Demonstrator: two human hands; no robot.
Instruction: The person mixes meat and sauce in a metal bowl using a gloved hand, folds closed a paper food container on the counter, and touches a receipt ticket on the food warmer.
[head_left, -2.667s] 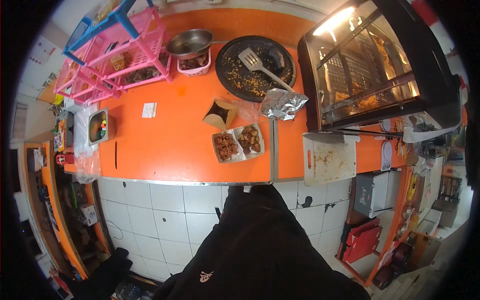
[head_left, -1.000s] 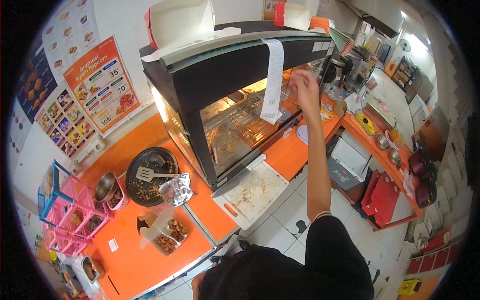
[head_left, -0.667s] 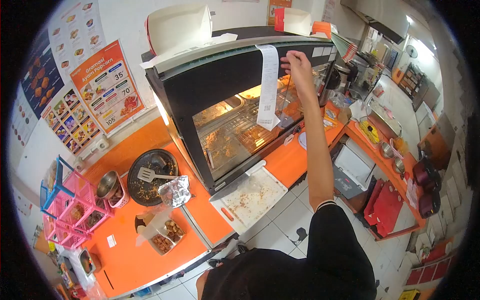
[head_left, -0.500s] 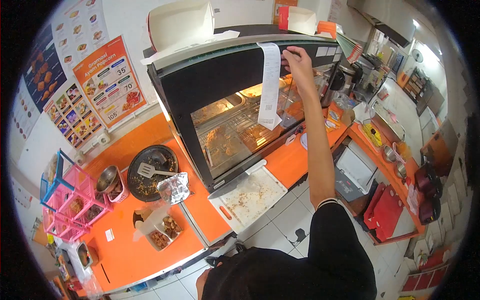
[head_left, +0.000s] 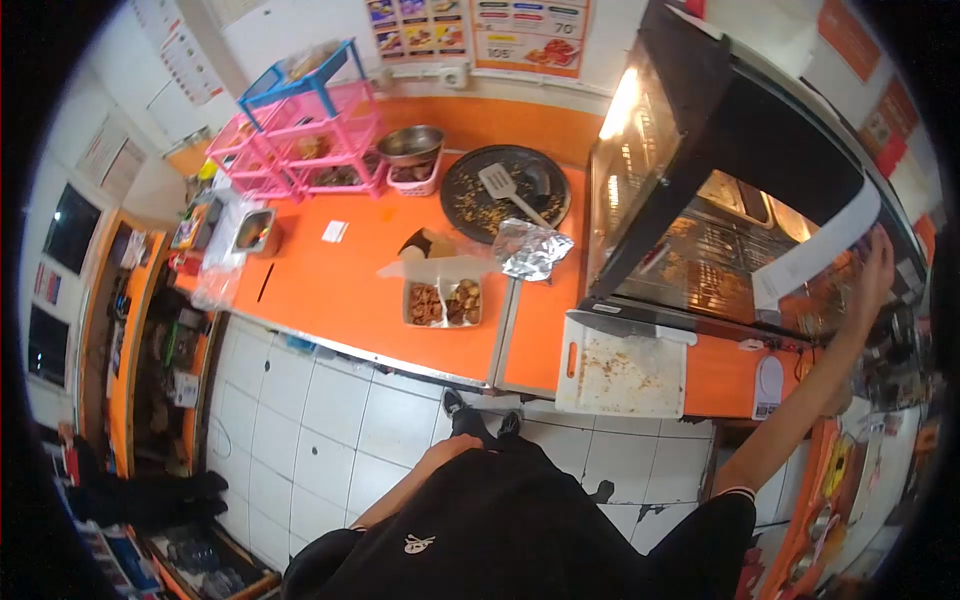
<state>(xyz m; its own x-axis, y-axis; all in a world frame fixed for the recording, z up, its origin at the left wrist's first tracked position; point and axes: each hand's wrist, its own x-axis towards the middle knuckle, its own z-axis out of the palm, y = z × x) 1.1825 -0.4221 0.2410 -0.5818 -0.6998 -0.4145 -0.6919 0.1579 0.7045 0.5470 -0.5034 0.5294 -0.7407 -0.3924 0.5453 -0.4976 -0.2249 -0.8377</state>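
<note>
My right hand [head_left: 876,262] is raised at the far right, its bent fingers right at the edge of a long white receipt [head_left: 820,248]. The receipt hangs from the top of the food display warmer [head_left: 690,155], across its dark front. My fingers are small and blurred there, so I cannot tell whether they pinch the paper. My left hand [head_left: 458,449] is low in front of my torso, its fingers mostly hidden. Ahead of it on the orange counter [head_left: 330,290] stands an open paper food box [head_left: 443,325] with brown fried pieces in two compartments.
A white cutting board [head_left: 630,385] with crumbs and a knife [head_left: 610,323] lies before the warmer. Behind the box are crumpled foil [head_left: 533,250] and a black round pan [head_left: 470,190] with a spatula [head_left: 497,182]. Pink racks [head_left: 350,125] stand left. Another person's dark-clothed legs [head_left: 150,495] show lower left.
My view has swung left and down, so the warmer and receipt now sit farther right. My right hand stays raised beside the receipt. More of my left arm has come into view.
</note>
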